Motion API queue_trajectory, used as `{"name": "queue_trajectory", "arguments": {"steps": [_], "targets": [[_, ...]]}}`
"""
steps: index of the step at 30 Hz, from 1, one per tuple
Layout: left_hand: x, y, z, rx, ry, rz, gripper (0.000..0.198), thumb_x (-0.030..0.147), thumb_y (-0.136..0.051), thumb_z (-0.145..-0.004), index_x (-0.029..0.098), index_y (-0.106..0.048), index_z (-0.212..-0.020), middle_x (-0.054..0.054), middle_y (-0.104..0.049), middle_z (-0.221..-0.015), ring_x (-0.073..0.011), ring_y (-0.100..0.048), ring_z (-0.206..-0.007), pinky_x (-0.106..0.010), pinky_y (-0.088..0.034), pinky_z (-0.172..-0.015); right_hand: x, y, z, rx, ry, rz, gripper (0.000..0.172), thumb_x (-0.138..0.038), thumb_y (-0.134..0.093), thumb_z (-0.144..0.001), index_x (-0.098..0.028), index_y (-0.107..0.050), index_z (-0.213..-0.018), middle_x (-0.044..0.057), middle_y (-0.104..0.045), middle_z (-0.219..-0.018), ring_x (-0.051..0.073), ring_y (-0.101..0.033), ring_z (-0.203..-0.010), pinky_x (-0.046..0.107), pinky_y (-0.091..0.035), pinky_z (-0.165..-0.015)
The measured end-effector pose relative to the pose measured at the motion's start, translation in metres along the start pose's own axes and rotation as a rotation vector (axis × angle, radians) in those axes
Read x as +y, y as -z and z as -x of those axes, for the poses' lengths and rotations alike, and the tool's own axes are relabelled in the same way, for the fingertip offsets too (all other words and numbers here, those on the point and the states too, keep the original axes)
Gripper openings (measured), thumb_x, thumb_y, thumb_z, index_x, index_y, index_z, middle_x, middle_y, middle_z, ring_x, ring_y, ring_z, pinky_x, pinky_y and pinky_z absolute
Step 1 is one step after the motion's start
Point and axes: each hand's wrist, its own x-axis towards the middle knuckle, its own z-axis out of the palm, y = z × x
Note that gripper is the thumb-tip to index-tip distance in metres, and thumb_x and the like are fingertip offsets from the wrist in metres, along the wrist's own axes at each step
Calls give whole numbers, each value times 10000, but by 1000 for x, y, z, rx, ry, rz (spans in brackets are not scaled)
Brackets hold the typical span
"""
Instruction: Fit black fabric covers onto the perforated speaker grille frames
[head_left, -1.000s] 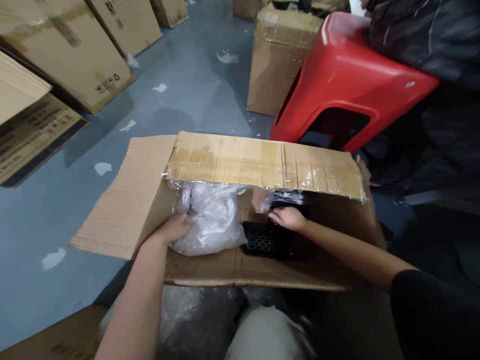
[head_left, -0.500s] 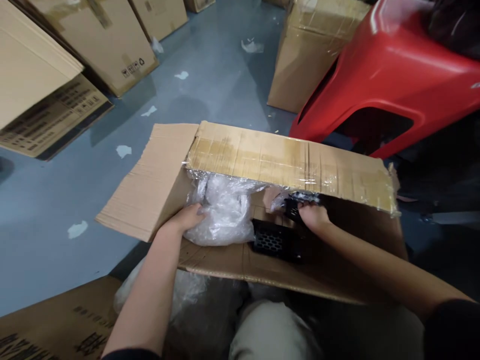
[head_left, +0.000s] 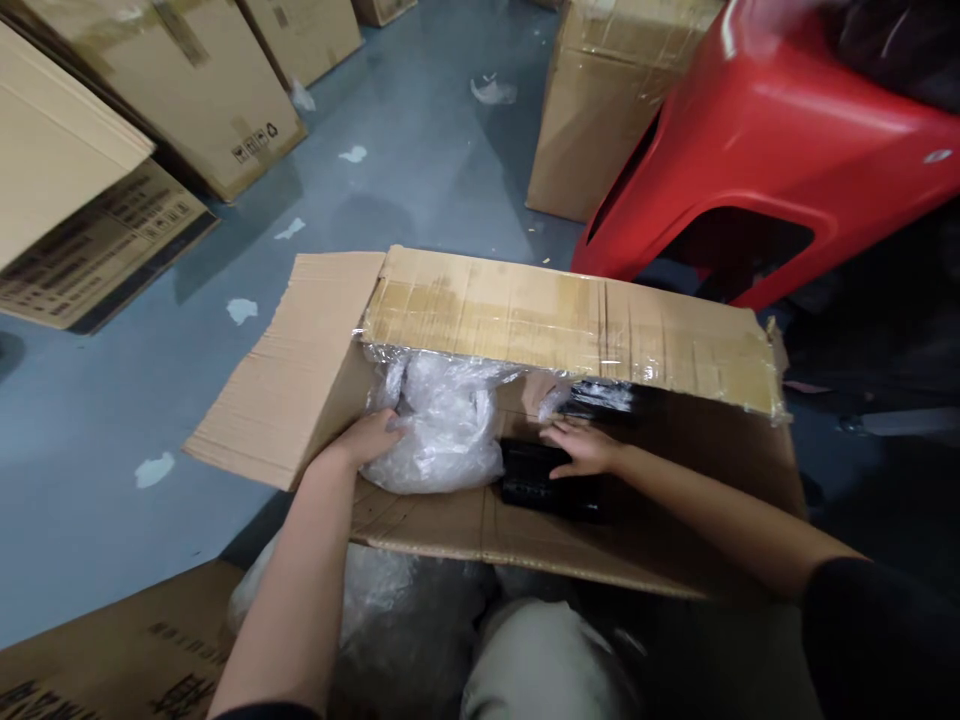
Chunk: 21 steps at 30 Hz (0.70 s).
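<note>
My left hand [head_left: 371, 437] reaches over the left wall of an open cardboard box [head_left: 420, 520], its fingers stretched out against a bundle of clear bubble wrap [head_left: 446, 440]. My right hand [head_left: 586, 449] is inside the box with fingers spread and nothing gripped. Just below it lies a black boxy part [head_left: 536, 485], partly covered by the hand. Behind that, under the far flap, sits another black item [head_left: 598, 398] with a shiny wrapping. The box's right interior is in deep shadow.
A red plastic stool [head_left: 757, 150] stands beyond the box on the right. Several cardboard cartons [head_left: 217, 100] line the back left, another [head_left: 592, 130] the back. Paper scraps lie on the blue floor [head_left: 420, 150]. Plastic wrap [head_left: 390, 600] lies near my knee [head_left: 540, 660].
My right hand has let go of the black perforated part and moved left and nearer, fingers now spread. A plain black surface shows where hexagonal holes were visible. My left hand stays at the bubble wrap.
</note>
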Motion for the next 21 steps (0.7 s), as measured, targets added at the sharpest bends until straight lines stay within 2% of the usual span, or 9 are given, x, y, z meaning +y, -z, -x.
{"name": "queue_trajectory", "arguments": {"steps": [2,3,5,6,9,14,19,21], "targets": [[0,0,0,-16,-1,-7,294,375,-402,-746,146,-525,-882,-92,-638,-931,-221,-591,-882,-260,-438,-702,14,-3,-11,-103,-75,-189,903,-490,-660,-587,-84,-299,-1307,205,-354,-1318,303,-349,-1202,387,-318,-955],[1,1,0,-24,2,-16,301,373,-398,-749,141,-525,-892,-101,-634,-950,-222,-587,-895,-262,-436,-715,18,-6,-17,-183,-87,-288,922,-435,-690,-562,-87,-287,-1315,192,-361,-1321,288,-363,-1197,369,-326,-952],[3,2,1,-34,11,-33,316,364,-401,-751,127,-526,-919,-121,-620,-998,-226,-578,-923,-268,-428,-749,21,-15,-30,-305,-87,-464,865,-306,-708,-546,-128,-324,-1300,145,-431,-1284,250,-428,-1153,342,-363,-924],[4,2,2,-32,16,-38,325,360,-404,-751,121,-526,-934,-129,-614,-1019,-228,-573,-936,-270,-424,-764,21,-20,-36,-326,-90,-522,818,-254,-700,-549,-153,-353,-1283,122,-464,-1260,234,-456,-1129,334,-380,-906],[6,3,4,-16,20,-32,334,357,-415,-746,126,-525,-961,-124,-606,-1050,-223,-569,-950,-264,-422,-781,16,-32,-50,-313,-140,-586,711,-181,-685,-548,-178,-439,-1215,103,-524,-1201,217,-505,-1076,323,-415,-866],[2,1,3,-5,-1,-6,327,359,-411,-733,126,-540,-922,-120,-628,-986,-225,-580,-921,-271,-430,-768,15,-35,-56,-344,-199,-632,612,-216,-721,-509,-130,-548,-1090,109,-600,-1085,228,-571,-966,318,-455,-806],[0,1,0,35,3,38,307,389,-422,-692,151,-546,-840,-96,-646,-916,-229,-593,-881,-276,-446,-725,23,-28,-39,-355,-205,-713,523,-289,-716,-539,-119,-594,-1017,79,-639,-994,220,-593,-901,319,-469,-770],[1,3,-1,34,5,63,284,384,-427,-674,159,-543,-802,-88,-652,-885,-226,-600,-855,-274,-451,-712,28,-20,-26,-351,-200,-751,465,-318,-678,-597,-112,-598,-1005,79,-646,-969,208,-603,-868,317,-473,-755]]}}
